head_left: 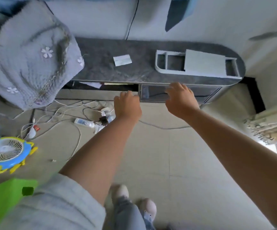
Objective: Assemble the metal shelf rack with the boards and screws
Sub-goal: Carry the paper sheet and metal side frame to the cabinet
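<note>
Your left hand (127, 103) and right hand (180, 98), fingers curled and empty, reach below the dark surface (101, 63) bearing the white rack (197, 63).

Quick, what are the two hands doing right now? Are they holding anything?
Left hand: curled, reaching toward the cabinet front; a grip cannot be told.
Right hand: fingers bent at the cabinet's front edge; a grip cannot be told.
</note>
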`<state>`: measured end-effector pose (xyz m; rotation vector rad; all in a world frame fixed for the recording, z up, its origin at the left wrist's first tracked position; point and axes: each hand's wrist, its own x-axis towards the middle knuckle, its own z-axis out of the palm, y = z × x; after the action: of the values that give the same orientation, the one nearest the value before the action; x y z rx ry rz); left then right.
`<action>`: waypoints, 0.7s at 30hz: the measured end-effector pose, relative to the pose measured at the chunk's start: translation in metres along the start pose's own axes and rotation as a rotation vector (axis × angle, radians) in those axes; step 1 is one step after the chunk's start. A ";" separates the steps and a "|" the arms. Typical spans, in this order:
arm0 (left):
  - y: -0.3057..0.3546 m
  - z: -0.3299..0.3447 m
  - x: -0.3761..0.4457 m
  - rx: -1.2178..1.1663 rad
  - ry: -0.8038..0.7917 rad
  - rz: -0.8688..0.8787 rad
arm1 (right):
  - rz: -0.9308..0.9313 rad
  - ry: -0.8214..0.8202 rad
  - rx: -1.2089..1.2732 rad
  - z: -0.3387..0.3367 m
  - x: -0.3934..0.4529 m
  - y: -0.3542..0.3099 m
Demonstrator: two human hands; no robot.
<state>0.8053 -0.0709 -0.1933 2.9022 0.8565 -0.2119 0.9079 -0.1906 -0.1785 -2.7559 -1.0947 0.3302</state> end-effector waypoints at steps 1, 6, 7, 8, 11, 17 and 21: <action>0.013 -0.005 0.018 0.006 -0.001 0.023 | 0.026 0.007 0.007 -0.008 0.010 0.016; 0.067 -0.018 0.125 0.046 0.017 0.133 | 0.081 0.046 -0.021 -0.032 0.073 0.088; 0.077 -0.019 0.147 0.042 0.014 0.145 | 0.110 0.048 -0.029 -0.035 0.088 0.103; 0.088 -0.021 0.168 0.041 0.003 0.161 | 0.154 0.042 -0.028 -0.038 0.101 0.117; 0.117 -0.025 0.223 0.077 -0.038 0.235 | 0.285 0.017 0.001 -0.043 0.138 0.158; 0.161 -0.006 0.306 0.108 -0.136 0.324 | 0.382 -0.082 0.006 -0.038 0.194 0.235; 0.187 0.012 0.354 0.097 -0.177 0.334 | 0.415 -0.185 -0.001 -0.019 0.239 0.288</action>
<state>1.2004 -0.0408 -0.2507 2.9976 0.3364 -0.4805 1.2712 -0.2336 -0.2602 -2.9845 -0.5404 0.6449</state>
